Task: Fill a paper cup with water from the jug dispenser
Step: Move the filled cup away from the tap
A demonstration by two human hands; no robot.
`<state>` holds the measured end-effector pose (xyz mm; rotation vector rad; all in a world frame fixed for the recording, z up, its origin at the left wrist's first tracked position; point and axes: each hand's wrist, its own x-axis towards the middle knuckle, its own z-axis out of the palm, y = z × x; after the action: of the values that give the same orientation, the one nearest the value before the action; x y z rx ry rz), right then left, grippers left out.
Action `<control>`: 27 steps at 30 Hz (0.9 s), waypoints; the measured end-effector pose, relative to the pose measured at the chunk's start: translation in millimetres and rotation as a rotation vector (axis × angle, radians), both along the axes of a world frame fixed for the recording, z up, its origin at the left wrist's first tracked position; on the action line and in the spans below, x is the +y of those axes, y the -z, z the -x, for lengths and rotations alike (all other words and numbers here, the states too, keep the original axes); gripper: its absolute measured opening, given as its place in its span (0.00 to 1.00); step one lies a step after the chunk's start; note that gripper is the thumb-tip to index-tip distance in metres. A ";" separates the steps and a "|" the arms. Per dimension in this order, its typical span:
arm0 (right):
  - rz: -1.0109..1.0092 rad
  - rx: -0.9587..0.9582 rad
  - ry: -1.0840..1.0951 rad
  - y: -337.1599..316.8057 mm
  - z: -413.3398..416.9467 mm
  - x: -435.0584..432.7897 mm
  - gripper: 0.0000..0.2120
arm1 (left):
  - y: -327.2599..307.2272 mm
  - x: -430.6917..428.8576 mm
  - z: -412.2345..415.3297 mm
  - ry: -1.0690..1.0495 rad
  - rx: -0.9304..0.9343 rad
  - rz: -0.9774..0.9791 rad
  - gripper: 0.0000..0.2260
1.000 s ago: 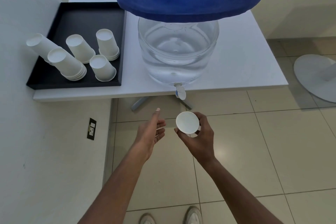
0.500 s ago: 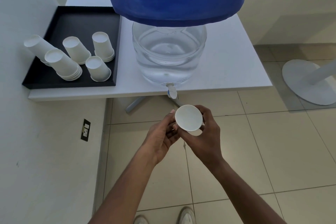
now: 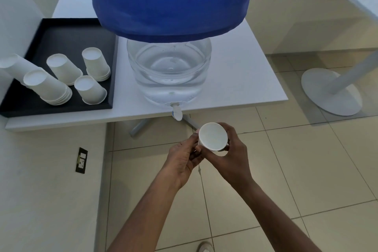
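Observation:
A white paper cup (image 3: pixel 213 135) is held bottom-up in front of me, a little below and right of the jug's tap (image 3: pixel 177 112). My right hand (image 3: pixel 230 156) wraps around its right side and grips it. My left hand (image 3: pixel 183 158) touches the cup's left side with its fingertips. The clear water jug (image 3: pixel 169 71) stands at the white table's front edge under a blue cloth cover (image 3: pixel 167 0). The small white tap sticks out over the edge.
A black tray (image 3: pixel 67 35) on the table's left holds several upturned paper cups (image 3: pixel 90 89), some stacked. The white table (image 3: pixel 241 75) ends just behind the tap. A white wall with a socket (image 3: pixel 81 160) is at left. A round pedestal base (image 3: pixel 331 91) stands at right on the tiled floor.
My left hand has come in from the left and now touches the cup. Both hands with the cup have shifted slightly right and nearer the tap.

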<state>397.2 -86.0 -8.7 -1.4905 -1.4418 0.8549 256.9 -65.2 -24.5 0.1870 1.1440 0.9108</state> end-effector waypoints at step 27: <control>-0.119 -0.029 0.216 -30.0 -88.4 123.2 0.28 | -35.6 126.7 -102.2 -0.024 0.052 -0.076 0.12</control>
<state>485.6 37.2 21.3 -1.5402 -1.3009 0.6079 359.2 61.4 11.1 0.2606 1.1631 0.9763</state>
